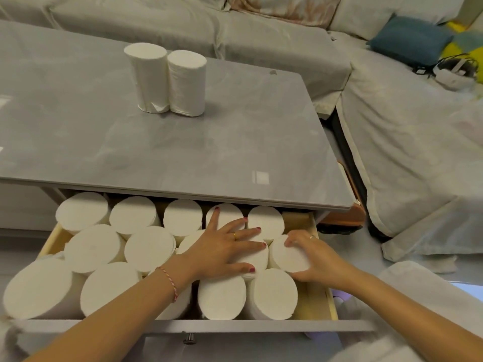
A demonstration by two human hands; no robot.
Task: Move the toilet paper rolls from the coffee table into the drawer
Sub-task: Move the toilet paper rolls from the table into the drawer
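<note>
Two white toilet paper rolls (167, 79) stand upright side by side on the grey coffee table (78, 131). Below the table's front edge the drawer (320, 301) is pulled out and packed with several upright white rolls (94, 246). My left hand (227, 249) lies flat with spread fingers on top of rolls in the middle of the drawer. My right hand (313, 259) is curled around the rim of one roll (287, 257) at the drawer's right side, which stands among the others.
A sofa with a pale cover (405, 142) wraps around the back and right of the table. A blue cushion (410, 39) and a cabled device (454, 69) lie on it. The drawer's knob (189, 338) faces me. A gap shows along the drawer's right wall.
</note>
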